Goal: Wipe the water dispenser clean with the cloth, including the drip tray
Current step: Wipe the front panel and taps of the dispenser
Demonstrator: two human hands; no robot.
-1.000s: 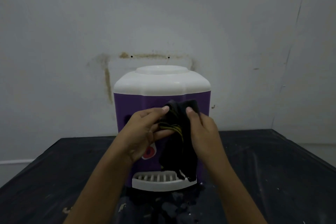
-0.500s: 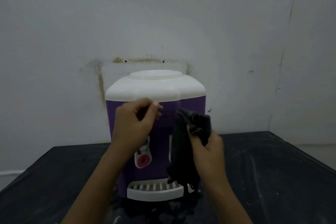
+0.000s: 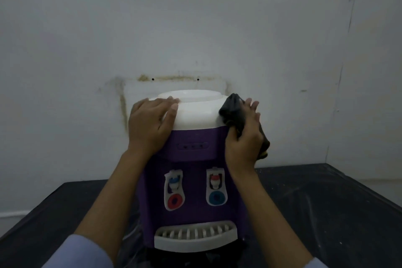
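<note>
As I look down through the head camera, the purple plastic water dispenser [image 3: 191, 191] stands upright on the black desk [image 3: 315, 213], close against the grey-white wall [image 3: 195, 28]. Its white domed lid [image 3: 195, 115] sits closed on top, so I cannot see what the tank holds. At the foot of the front face the white slotted drip tray [image 3: 195, 239] juts out toward me. The slots are too dim for me to tell whether anything lies in it. Two small taps sit above it side by side: one with a blue cap over a red ring [image 3: 174, 189], the other with a red cap over a blue ring [image 3: 215, 187].

My left hand [image 3: 150, 124] lies flat on the left shoulder of the lid, fingers straight and close together, holding nothing. My right hand [image 3: 243, 143] is on the dispenser's upper right corner, where lid meets purple body, with the dark crumpled cloth [image 3: 233, 111] trapped under its palm. Its fingers [image 3: 250, 104] stretch out almost straight and slightly spread, pressing the cloth to the side, and the thumb lies along the front edge. One fold of cloth bunches onto the lid's rim, and another hangs out behind the hand. Pale blue sleeves [image 3: 87, 252] show at the bottom edge.
</note>
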